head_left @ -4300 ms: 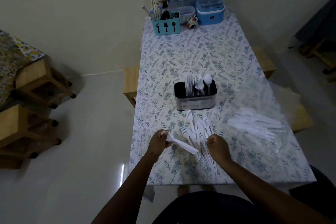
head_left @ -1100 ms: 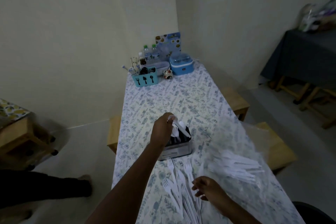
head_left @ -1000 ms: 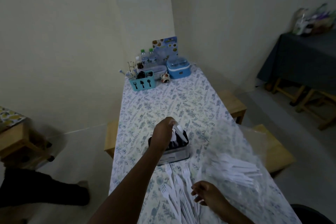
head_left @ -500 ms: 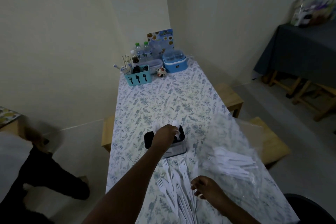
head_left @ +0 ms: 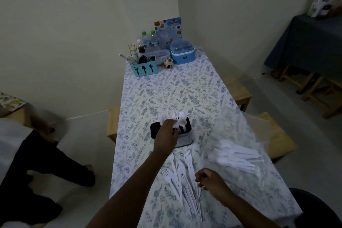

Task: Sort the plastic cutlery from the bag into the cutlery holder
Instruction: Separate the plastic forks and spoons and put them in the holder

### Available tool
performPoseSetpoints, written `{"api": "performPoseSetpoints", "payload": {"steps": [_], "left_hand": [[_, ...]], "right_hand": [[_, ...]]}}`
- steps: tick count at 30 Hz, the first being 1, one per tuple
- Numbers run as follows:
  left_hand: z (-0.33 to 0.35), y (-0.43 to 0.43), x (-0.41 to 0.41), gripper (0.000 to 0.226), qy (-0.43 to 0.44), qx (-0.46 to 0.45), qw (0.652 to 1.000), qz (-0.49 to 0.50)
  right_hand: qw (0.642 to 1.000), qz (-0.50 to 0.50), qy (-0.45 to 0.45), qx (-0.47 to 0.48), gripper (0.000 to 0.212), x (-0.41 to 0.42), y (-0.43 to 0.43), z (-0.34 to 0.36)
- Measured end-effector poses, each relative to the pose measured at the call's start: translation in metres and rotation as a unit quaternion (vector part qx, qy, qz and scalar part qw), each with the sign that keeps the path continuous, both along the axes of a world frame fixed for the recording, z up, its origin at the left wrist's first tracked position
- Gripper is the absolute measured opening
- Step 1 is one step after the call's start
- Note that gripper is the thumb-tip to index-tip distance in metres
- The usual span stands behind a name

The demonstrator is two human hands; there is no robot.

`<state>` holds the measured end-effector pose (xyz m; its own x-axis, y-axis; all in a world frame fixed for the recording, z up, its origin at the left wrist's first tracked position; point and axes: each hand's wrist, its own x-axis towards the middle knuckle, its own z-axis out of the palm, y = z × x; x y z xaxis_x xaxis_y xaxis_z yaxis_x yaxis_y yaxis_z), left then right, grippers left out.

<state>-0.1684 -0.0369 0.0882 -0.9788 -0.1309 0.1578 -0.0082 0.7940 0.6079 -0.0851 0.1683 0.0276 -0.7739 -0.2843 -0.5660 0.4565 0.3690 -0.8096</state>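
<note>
Black cutlery holder [head_left: 187,139], white spoons [head_left: 182,117] upright; white forks [head_left: 187,157] loose.

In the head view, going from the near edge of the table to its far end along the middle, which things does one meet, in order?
loose white forks → black cutlery holder → teal caddy → water bottles
</note>
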Motion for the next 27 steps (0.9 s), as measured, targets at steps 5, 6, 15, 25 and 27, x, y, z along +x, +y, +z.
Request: {"api": "performPoseSetpoints", "payload": {"steps": [5,6,15,25,27], "left_hand": [[-0.024,-0.003,0.056,0.020,0.026,0.042,0.999,-0.008],[-0.030,-0.004,0.067,0.019,0.018,0.052,0.998,-0.008],[-0.073,-0.023,0.140,0.015,-0.092,0.140,0.984,0.065],[-0.087,-0.033,0.162,0.020,-0.147,0.151,0.976,0.061],[-0.089,-0.031,0.161,0.021,-0.150,0.157,0.975,0.049]], "right_hand": [[0.999,-0.003,0.043,0.028,0.009,0.006,-0.006,-0.002],[0.998,-0.001,0.049,0.037,0.009,0.006,-0.008,-0.004],[0.979,0.042,0.123,0.156,0.008,0.016,-0.022,-0.022],[0.929,0.077,0.223,0.284,0.013,0.014,-0.036,-0.041],[0.923,0.094,0.215,0.306,0.019,0.011,-0.038,-0.043]]}}
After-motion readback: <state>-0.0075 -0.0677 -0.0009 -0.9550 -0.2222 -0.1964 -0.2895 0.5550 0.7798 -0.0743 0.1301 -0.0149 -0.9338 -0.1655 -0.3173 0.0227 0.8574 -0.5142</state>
